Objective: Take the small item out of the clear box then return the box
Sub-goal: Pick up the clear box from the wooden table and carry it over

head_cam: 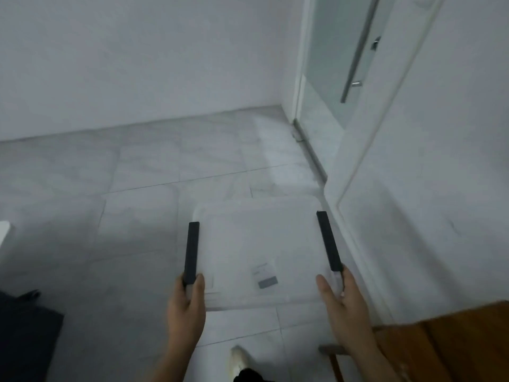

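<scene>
I hold a clear box point(256, 238) with a see-through lid out in front of me, above the tiled floor. Black clip handles run along its left side point(192, 252) and right side point(328, 241). My left hand point(187, 307) grips the box's near left corner at the end of the left handle. My right hand point(344, 304) grips the near right corner at the end of the right handle. A small white and grey label or card point(264, 274) shows through the lid near the front. Whether anything else lies inside is not visible.
Pale marble floor tiles point(137, 188) spread ahead to a white wall. A glass door with a long metal handle point(358, 51) stands at the back right. A wooden piece of furniture point(454, 340) is at the lower right, a dark object point(24, 334) at the lower left, my shoe point(239, 359) below.
</scene>
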`<state>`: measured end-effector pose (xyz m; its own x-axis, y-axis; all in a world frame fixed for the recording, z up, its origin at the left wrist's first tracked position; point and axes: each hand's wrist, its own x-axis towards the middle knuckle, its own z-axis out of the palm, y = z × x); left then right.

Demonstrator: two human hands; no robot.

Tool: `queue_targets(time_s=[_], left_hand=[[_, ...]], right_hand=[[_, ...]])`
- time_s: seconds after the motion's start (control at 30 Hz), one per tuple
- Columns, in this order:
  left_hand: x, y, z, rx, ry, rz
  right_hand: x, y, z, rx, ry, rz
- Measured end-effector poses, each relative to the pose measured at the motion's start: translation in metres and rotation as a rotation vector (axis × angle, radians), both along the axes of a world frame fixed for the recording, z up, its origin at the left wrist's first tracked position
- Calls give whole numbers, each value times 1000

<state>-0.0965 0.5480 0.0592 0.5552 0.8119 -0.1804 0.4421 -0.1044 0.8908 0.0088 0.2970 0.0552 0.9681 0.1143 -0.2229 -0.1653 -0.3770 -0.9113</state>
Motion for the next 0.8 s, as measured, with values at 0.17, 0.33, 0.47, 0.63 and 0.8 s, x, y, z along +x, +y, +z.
queue_targets(time_s=[0.17, 0.33, 0.47, 0.63, 0.8], left_hand=[[14, 121, 11, 14, -69, 159], [35, 216, 9, 30, -82, 300], [70, 285, 1, 24, -97, 370], [134, 395, 3, 66, -72, 502], [167, 500, 33, 103, -85, 706]], right_hand=[[51, 138, 12, 0, -59, 142], [103, 253, 13, 6, -93, 295], [158, 343, 4, 46, -95, 384], [243, 478, -13, 100, -68, 507], [308, 636, 12, 115, -62, 737]])
